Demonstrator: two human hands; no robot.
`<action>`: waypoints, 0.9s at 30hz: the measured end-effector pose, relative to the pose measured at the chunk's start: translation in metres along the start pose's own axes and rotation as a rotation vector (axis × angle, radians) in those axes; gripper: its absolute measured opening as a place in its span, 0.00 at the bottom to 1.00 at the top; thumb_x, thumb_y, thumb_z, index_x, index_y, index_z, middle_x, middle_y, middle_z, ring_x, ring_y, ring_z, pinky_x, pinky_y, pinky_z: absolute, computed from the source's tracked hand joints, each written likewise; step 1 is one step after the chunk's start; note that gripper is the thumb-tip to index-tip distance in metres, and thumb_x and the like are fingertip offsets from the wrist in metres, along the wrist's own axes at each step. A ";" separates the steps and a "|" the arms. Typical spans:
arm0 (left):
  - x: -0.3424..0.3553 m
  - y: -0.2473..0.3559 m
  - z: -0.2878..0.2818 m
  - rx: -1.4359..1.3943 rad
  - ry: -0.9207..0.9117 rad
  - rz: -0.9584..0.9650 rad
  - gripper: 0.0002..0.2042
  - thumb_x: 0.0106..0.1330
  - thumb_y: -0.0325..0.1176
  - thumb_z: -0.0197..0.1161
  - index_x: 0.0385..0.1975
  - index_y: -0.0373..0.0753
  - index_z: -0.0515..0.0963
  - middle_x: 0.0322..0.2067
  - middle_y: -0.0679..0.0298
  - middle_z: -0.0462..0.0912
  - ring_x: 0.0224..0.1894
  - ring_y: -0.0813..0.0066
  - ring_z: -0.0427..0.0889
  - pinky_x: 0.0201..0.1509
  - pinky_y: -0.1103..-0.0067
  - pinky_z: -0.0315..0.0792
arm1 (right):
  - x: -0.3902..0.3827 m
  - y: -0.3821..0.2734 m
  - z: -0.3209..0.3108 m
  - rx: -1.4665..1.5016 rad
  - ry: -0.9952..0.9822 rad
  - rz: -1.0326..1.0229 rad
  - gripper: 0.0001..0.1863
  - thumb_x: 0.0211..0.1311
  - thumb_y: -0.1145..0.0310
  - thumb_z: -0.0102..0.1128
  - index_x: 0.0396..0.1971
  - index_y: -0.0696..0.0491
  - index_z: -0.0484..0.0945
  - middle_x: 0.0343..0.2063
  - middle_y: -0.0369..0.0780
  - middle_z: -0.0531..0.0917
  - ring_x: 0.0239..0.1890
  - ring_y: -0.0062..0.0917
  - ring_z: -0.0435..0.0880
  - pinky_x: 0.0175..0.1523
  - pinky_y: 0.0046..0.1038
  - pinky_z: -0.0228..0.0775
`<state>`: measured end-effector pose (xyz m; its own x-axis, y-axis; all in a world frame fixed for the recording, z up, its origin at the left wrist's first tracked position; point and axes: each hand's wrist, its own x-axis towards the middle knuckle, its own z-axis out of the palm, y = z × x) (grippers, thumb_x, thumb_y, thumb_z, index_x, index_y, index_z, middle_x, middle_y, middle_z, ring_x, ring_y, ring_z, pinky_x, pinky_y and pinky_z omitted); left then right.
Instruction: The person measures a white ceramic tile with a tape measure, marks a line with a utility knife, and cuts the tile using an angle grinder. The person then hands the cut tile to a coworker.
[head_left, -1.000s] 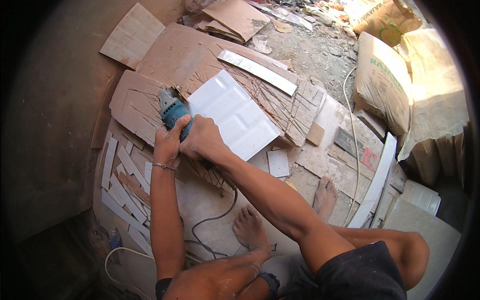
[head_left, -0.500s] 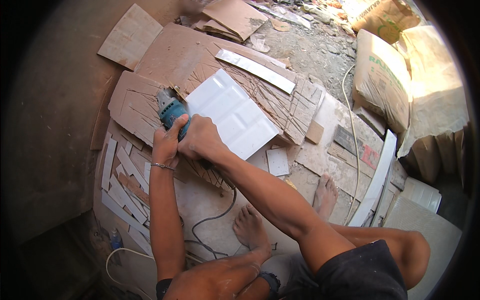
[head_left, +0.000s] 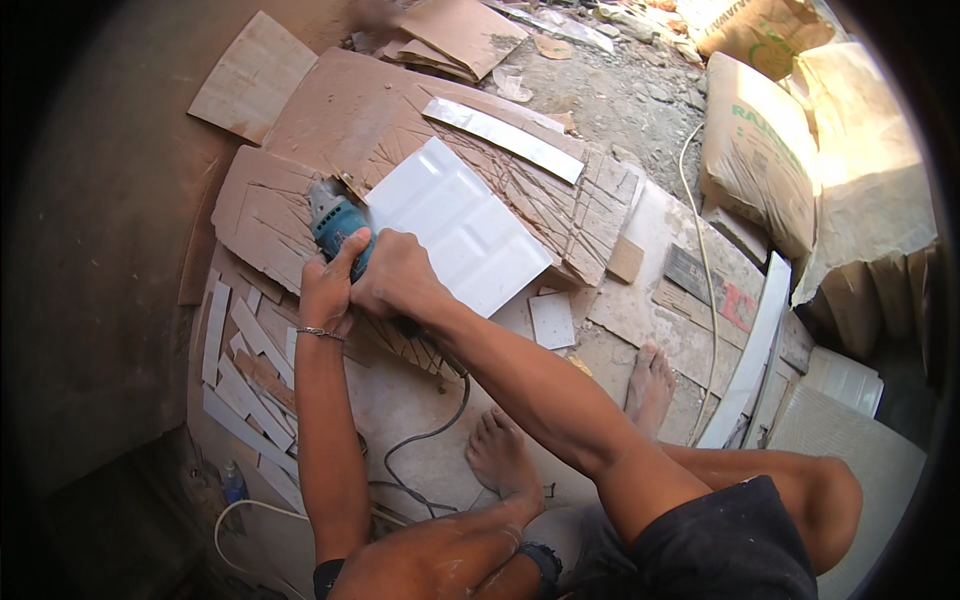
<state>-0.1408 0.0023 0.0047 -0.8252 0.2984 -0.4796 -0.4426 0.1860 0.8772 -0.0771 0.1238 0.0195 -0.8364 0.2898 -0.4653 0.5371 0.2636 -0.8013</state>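
A teal angle grinder [head_left: 340, 228] with a grey metal head lies across the left edge of a white tile [head_left: 458, 228]. My left hand [head_left: 328, 285] is closed round the near side of its body, thumb on top. Against it, my right hand [head_left: 398, 278] is wrapped round the grinder's rear part, its fingers largely hidden. The grinder's disc [head_left: 352, 188] is at the tile's upper left corner; whether it touches the tile I cannot tell. Under the tile is a brown board [head_left: 265, 215] scored with many cut lines. A dark cord [head_left: 462, 400] runs from the grinder toward my feet.
Narrow white offcuts [head_left: 245, 400] lie at the left. One long strip [head_left: 505, 138] rests beyond the tile, and a small white square [head_left: 552, 320] sits nearer. Full sacks [head_left: 760, 150] stand at the right, beside a pale cable [head_left: 705, 250]. Rubble [head_left: 620, 90] covers the far ground.
The whole view has shifted slightly, so things appear a little further left. Hands, grinder and tile keep nearly the same places relative to one another.
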 end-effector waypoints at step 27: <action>-0.003 0.000 0.003 -0.030 -0.011 -0.005 0.20 0.65 0.40 0.78 0.41 0.28 0.79 0.35 0.60 0.85 0.32 0.75 0.85 0.37 0.76 0.81 | -0.002 0.003 0.001 0.003 -0.006 0.009 0.27 0.42 0.65 0.76 0.39 0.70 0.81 0.43 0.61 0.86 0.50 0.53 0.88 0.55 0.41 0.83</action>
<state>-0.1371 0.0037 0.0062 -0.8192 0.3081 -0.4837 -0.4567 0.1596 0.8752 -0.0740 0.1228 0.0174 -0.8323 0.2864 -0.4746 0.5441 0.2588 -0.7981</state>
